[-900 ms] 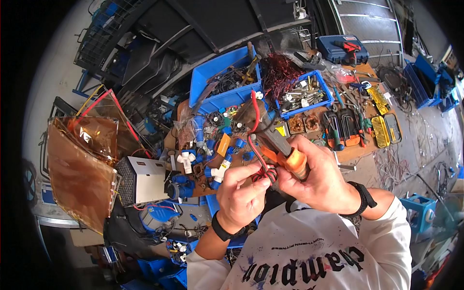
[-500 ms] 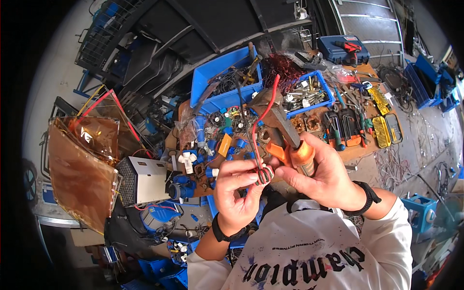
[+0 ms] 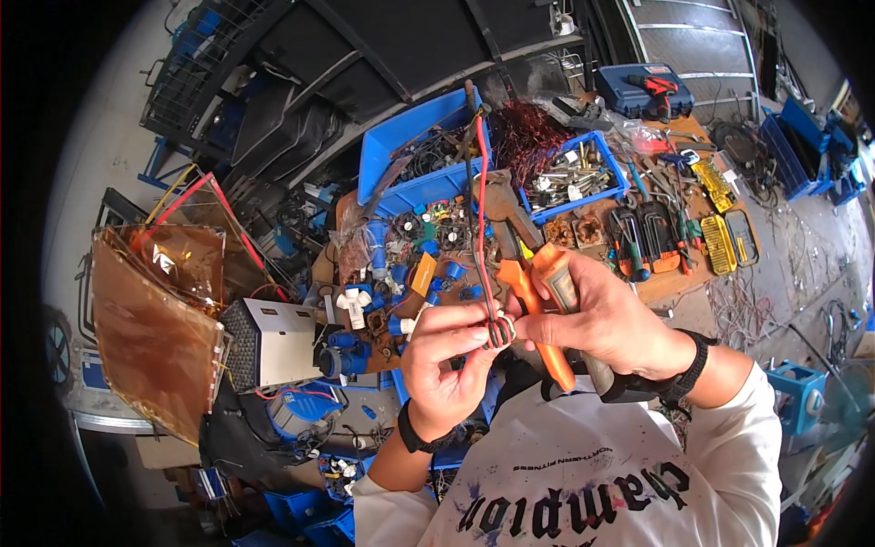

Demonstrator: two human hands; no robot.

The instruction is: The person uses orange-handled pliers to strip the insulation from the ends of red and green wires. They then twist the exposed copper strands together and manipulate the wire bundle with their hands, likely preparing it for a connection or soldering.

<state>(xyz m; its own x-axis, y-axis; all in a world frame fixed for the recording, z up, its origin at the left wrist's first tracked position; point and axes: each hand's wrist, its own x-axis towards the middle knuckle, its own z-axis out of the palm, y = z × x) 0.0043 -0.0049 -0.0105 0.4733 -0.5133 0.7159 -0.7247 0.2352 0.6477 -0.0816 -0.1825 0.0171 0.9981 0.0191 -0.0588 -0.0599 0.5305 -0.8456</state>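
Observation:
A small ring-shaped coil (image 3: 499, 332), wound with red and black wire, is pinched between the thumb and fingers of my left hand (image 3: 447, 360). From it a long red wire (image 3: 482, 201) runs away from me over the bench, with a dark wire beside it. My right hand (image 3: 620, 324) is closed around pliers (image 3: 550, 354) with orange and grey handles spread apart; I cannot make out their jaws clearly. The right thumb and fingertips are close beside the coil. Beyond the pliers is a rusty vise (image 3: 510, 211).
Blue bins of cable (image 3: 421, 191) and metal parts (image 3: 624, 190) stand at the bench's back. Hand tools (image 3: 656, 237) and a yellow bit case (image 3: 720, 244) lie right. Blue and white connectors (image 3: 354, 305) clutter the left. A white box (image 3: 278, 342) stands further left.
The red wire's far end has swung left and away, and its curve has straightened. The pliers have turned in my right hand, with their handles now pointing toward me. My left hand keeps the coil.

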